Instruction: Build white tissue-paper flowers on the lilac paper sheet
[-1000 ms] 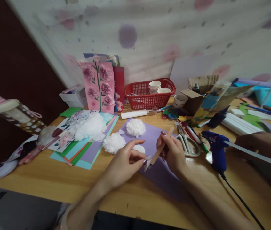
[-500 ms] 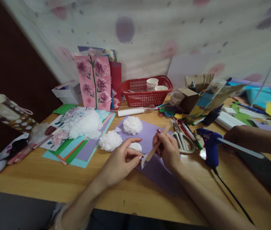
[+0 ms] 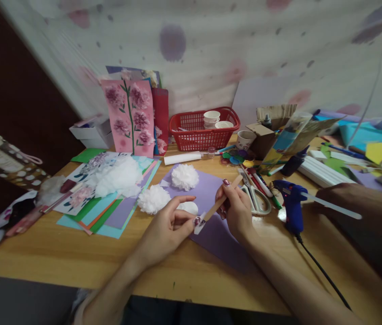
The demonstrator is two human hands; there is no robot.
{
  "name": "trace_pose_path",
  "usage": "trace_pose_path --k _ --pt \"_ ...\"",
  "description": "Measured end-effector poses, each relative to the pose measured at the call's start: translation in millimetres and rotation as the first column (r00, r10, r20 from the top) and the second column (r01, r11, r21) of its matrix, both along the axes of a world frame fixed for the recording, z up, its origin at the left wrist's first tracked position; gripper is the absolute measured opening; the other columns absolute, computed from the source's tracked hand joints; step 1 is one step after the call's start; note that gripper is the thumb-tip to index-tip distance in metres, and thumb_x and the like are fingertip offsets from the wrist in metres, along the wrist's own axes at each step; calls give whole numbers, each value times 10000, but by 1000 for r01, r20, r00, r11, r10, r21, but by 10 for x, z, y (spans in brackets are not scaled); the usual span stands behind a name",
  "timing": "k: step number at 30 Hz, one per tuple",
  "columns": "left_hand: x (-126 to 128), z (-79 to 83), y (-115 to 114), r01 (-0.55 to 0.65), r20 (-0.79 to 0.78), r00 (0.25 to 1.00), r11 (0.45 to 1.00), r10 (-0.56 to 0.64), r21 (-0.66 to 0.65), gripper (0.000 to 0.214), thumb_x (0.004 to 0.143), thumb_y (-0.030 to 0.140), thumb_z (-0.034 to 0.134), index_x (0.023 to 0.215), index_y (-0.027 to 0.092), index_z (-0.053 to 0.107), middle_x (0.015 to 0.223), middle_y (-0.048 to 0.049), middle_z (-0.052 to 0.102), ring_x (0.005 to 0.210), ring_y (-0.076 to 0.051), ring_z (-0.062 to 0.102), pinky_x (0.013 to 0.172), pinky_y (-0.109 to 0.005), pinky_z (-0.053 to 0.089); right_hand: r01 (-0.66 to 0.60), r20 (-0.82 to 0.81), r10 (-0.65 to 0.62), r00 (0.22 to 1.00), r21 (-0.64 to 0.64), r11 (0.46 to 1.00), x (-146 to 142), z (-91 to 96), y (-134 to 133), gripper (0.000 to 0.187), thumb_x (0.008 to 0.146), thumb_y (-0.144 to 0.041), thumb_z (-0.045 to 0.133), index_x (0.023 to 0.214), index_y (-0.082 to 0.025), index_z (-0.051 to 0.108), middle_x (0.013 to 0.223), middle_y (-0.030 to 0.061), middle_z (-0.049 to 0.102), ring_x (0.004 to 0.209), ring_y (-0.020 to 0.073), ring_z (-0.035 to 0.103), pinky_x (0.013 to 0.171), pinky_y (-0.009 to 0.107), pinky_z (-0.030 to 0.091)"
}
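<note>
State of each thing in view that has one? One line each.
left hand, pinching a white piece
right hand, gripping a wooden stick
glue gun, red light lit, glue stick protruding
scissors, lying down, blade gap unclear
red basket, open, holding white cups
patterned cup, upright
pink picture, standing upright
white flowers, fluffed out
purple sheet, lying flat

Glue gun (image 3: 292,198) and scissors (image 3: 253,198) mark a craft workspace.

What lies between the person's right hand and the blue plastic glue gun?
In the head view, metal scissors with off-white handles and several slim coloured markers lie between the right hand and the glue gun.
</note>
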State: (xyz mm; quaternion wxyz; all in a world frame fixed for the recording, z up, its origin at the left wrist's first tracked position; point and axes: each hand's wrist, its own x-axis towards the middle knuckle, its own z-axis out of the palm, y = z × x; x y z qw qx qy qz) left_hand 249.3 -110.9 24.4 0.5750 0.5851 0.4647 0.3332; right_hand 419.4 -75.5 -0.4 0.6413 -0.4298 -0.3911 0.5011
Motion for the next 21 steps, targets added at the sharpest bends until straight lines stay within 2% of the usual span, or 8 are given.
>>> trace_pose_path --k 3,7,14,21 --pt "3 0 8 -21 42 999 999 23 -46 543 785 236 700 1282 182 489 909 -54 754 841 -178 707 790 -298 525 2 -4 -2 1000 -1 1000 2 -9 3 457 747 -589 641 559 -187 529 338 -82 371 282 52 314 280 164 239" --pt "-3 -10 29 -27 72 997 998 32 -62 573 755 248 737 1270 167 501 837 -42 745 779 -172 700 763 -301 527 -5 -24 5 1000 -1 1000 0 -10 7 461 740 -593 647 560 -184 533 336 -79 378 282 53 325 278 160 244" --pt "-26 -12 37 -30 87 995 996 38 -85 596 732 218 748 1271 165 502 828 -33 747 757 -163 696 755 -303 519 -26 -127 21 992 -43 999 -9 -1 7 424 681 -550 699 548 -178 546 341 -71 395 281 51 329 276 159 243" --pt "-39 -2 31 -36 113 993 998 41 -42 550 745 207 724 1247 159 506 813 -14 744 807 -147 684 805 -289 502 56 -199 -69 977 -70 996 49 7 77 379 664 -524 666 567 -206 485 356 -85 395 282 44 304 278 151 222"
